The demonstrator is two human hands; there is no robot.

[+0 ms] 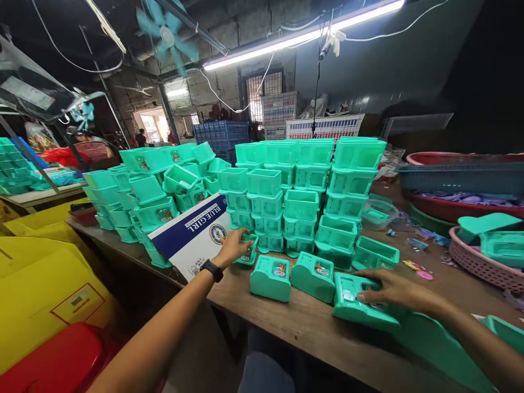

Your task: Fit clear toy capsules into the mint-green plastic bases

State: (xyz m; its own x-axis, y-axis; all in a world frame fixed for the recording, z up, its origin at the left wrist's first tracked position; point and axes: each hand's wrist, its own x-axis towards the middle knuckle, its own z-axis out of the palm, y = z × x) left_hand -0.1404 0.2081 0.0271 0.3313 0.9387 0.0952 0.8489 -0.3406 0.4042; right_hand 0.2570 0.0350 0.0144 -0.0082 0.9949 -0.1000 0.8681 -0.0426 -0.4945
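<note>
- I take this for a workshop, a small assembly floor: matching green cases (264, 183) stand in stacks along the tabletop (303, 328).
- Beyond them I see piled blue crates (221, 135) and grey crates (280, 109); to the right, tubs (458, 181) and a pink basket (477, 258).
- Overhead I get a strip light (305, 36), loose cables (238, 111) and a fan (167, 36).
- Behind, I make out a rough block wall (262, 26) and a barred window (273, 84).

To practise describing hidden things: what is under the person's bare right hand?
A mint-green plastic box with a curved edge; part of its top face, covered by the right hand, cannot be seen.
</note>
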